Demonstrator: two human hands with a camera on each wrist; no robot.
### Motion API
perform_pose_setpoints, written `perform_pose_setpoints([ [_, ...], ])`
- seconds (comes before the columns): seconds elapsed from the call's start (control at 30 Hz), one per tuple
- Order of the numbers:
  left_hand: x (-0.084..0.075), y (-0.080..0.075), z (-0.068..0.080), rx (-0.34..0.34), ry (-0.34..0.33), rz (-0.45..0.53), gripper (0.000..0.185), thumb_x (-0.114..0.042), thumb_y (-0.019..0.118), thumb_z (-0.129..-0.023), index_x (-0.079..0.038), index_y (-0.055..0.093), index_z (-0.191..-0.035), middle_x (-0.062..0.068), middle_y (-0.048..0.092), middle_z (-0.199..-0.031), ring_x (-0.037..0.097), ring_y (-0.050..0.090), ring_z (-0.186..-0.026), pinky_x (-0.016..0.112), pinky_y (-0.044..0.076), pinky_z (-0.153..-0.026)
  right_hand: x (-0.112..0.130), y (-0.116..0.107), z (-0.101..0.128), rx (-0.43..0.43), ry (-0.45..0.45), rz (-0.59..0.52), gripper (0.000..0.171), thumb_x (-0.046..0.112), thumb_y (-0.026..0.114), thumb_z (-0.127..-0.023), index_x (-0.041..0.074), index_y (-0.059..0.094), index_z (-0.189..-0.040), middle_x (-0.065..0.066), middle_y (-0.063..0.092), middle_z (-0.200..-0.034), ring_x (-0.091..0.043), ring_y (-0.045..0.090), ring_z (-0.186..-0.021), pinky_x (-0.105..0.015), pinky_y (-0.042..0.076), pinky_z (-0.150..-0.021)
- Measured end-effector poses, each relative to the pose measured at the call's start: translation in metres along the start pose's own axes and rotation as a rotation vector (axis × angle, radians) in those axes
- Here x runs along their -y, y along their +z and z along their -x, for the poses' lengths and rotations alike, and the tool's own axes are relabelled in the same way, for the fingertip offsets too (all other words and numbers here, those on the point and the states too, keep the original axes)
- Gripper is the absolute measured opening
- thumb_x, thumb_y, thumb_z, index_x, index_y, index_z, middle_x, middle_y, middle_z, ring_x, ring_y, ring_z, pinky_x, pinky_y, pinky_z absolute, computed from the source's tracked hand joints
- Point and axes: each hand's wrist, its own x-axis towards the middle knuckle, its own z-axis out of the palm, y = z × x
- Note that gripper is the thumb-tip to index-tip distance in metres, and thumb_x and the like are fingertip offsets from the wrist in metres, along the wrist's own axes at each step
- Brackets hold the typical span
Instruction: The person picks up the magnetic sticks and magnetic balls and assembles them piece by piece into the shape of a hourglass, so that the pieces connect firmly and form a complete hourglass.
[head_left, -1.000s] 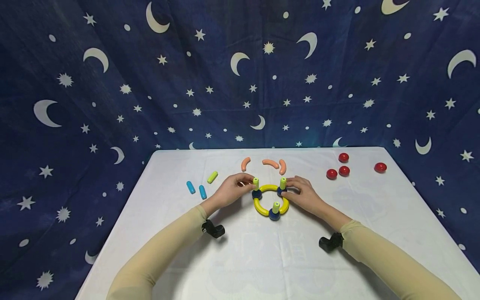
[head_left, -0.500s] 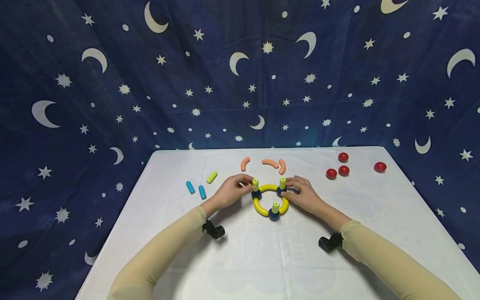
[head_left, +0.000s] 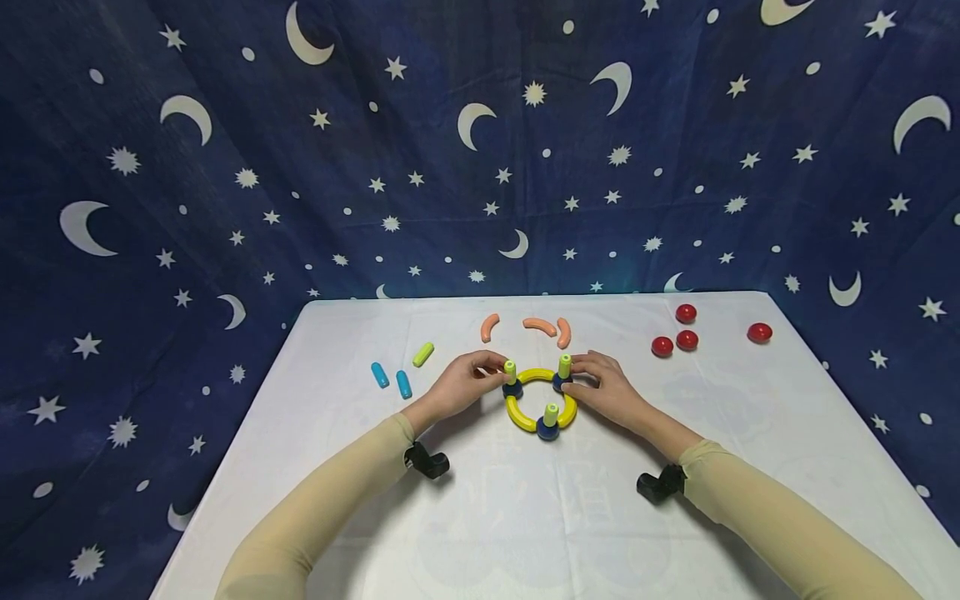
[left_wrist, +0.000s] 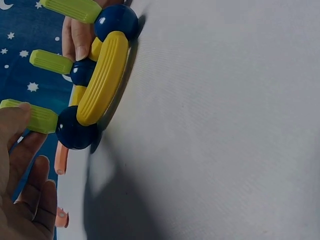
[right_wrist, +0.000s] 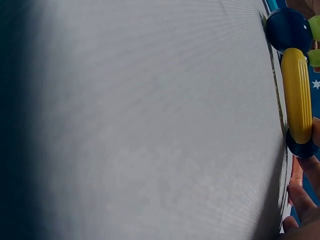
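From my remote seat the main risk I see is the yellow ring (head_left: 540, 406) coming apart: it's curved yellow segments joined at three dark blue balls (head_left: 547, 428), each with a green peg (head_left: 551, 414) standing up, and my guess is those joints are only lightly held, so a sideways squeeze from both sides could pop a segment or tip a peg. Second risk: a peg getting levered off its ball, since the left hand (head_left: 461, 385) touches one near its top. The ring sits flat on the white table (head_left: 480, 517), centre, between both hands. Left hand: thumb and fingertips curled in on the far-left green peg (head_left: 510, 369); the left wrist view shows a fingertip (left_wrist: 12, 120) on that peg's end, so I read it as a light pinch, not a clench. Right hand (head_left: 611, 390): fingers curled at the far-right peg (head_left: 565, 365) and its ball, thumb low by the ball; the right wrist view only shows fingertips (right_wrist: 300, 195) at the edge, beside the ball, so grip firmness I can't tell. The near peg and ball are untouched. Loose parts lie well apart: orange curved pieces (head_left: 525, 328) just behind the ring, blue cylinders (head_left: 392, 379) and a green cylinder (head_left: 423, 354) to the left, red discs (head_left: 682, 333) far right.
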Motion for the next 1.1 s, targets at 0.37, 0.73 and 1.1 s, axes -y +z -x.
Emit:
perform_pose_setpoints([
  [0.37, 0.003, 0.001, 0.001, 0.009, -0.009, 0.016, 0.026, -0.027, 0.070, -0.100, -0.017, 0.070, -0.123, -0.007, 0.069, -0.113, 0.012, 0.061, -0.101, 0.035, 0.051, -0.091, 0.000, -0.001, 0.000, 0.000, -0.008, -0.002, 0.053, 0.040, 0.073, -0.095, 0.007, 0.064, -0.134, -0.011, 0.046, -0.154, -0.035, 0.014, -0.153, -0.065, 0.016, -0.118],
  [0.73, 0.024, 0.008, 0.000, 0.092, -0.024, -0.102, 0.031, -0.032, 0.070, -0.099, -0.017, 0.068, -0.127, -0.009, 0.069, -0.116, 0.011, 0.058, -0.109, 0.034, 0.047, -0.098, -0.001, -0.002, 0.002, 0.005, -0.011, -0.004, 0.055, 0.042, 0.073, -0.094, 0.006, 0.064, -0.135, -0.012, 0.046, -0.154, -0.036, 0.015, -0.153, -0.065, 0.017, -0.118],
  [1.1, 0.024, 0.005, -0.006, 0.184, 0.001, -0.099, 0.041, -0.033, 0.069, -0.100, -0.015, 0.065, -0.137, -0.004, 0.067, -0.129, 0.011, 0.059, -0.121, 0.034, 0.045, -0.106, -0.001, -0.003, 0.002, 0.001, -0.037, -0.021, 0.050, 0.039, 0.073, -0.095, 0.007, 0.066, -0.133, -0.012, 0.049, -0.151, -0.038, 0.016, -0.152, -0.066, 0.014, -0.118],
])
